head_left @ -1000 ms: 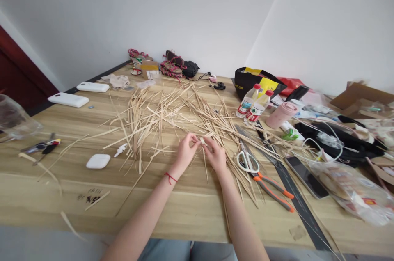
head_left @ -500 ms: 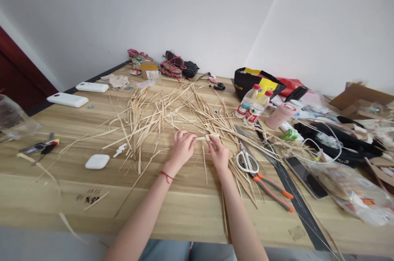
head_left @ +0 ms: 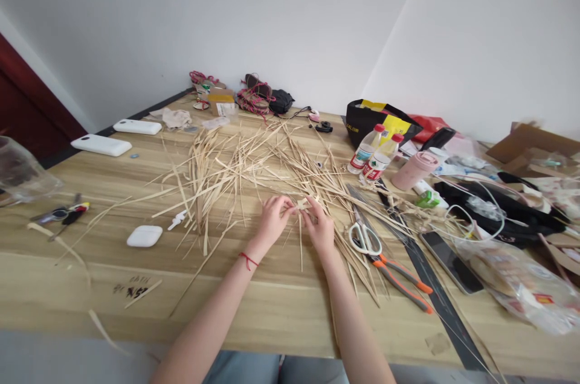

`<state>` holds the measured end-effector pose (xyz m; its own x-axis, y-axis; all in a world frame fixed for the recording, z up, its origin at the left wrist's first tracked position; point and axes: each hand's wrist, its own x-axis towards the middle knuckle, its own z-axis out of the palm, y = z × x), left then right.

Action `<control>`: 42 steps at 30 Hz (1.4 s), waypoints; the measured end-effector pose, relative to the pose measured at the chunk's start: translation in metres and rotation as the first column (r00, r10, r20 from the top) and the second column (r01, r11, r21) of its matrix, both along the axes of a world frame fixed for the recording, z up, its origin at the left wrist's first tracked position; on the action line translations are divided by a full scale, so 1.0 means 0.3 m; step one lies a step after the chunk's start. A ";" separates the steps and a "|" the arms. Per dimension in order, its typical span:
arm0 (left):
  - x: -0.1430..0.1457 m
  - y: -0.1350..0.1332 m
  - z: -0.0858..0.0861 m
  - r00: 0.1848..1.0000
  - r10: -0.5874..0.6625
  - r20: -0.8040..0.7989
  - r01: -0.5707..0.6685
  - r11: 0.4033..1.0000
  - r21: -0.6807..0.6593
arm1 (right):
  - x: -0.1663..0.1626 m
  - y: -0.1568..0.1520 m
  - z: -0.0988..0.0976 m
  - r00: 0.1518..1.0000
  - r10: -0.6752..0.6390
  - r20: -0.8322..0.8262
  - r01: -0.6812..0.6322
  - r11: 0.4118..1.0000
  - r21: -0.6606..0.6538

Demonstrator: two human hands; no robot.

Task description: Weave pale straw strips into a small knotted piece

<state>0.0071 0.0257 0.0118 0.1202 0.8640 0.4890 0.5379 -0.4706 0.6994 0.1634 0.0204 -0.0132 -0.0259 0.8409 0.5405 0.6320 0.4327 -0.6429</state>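
Observation:
Between the fingertips of both hands is a small piece of pale, flat straw strips, folded or woven together; its exact form is too small to make out. My left hand, with a red string on the wrist, pinches its left side. My right hand grips the right side with thumb and fingers. Both hands are just above the table's near middle. Behind them lies a wide, tangled heap of loose straw strips. White-handled scissors rest right of my right hand, beside orange-handled pliers.
Two red-capped bottles, a pink cup and a black-yellow bag stand at the right. A phone lies near a plastic bag. A white earphone case and a multi-tool are on the left.
My hands have drawn slightly closer together, and the fingers have shifted on the straw piece, the left hand moving a little right. The view has shifted slightly; the other things stay in place.

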 end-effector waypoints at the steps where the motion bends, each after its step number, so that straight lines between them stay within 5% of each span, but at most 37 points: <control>1: 0.001 0.000 -0.001 1.000 -0.008 0.016 0.008 1.000 -0.001 | 0.001 0.000 0.001 1.000 0.007 0.007 -0.007 1.000 0.000; 6: 0.011 -0.007 0.003 0.998 -0.044 0.055 0.043 0.999 0.020 | 0.000 -0.004 0.007 0.997 0.041 0.067 -0.042 0.999 0.017; 19: -0.054 0.012 0.020 0.971 0.034 -0.235 -0.004 0.992 0.127 | 0.035 0.027 -0.035 0.995 -0.095 0.013 0.093 0.993 0.075; 34: 0.023 -0.003 -0.011 0.994 -0.017 0.111 0.011 0.999 0.050 | -0.008 -0.004 -0.006 0.999 0.018 0.043 -0.020 0.999 0.041; 42: -0.032 -0.001 0.030 0.983 0.044 -0.179 -0.023 0.992 0.121 | 0.014 0.016 -0.025 0.998 -0.060 0.001 0.060 0.997 0.050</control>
<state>-0.0024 0.0253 0.0208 0.1878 0.8063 0.5609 0.6670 -0.5239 0.5297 0.1675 0.0251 -0.0208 0.0225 0.8132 0.5815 0.6596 0.4250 -0.6199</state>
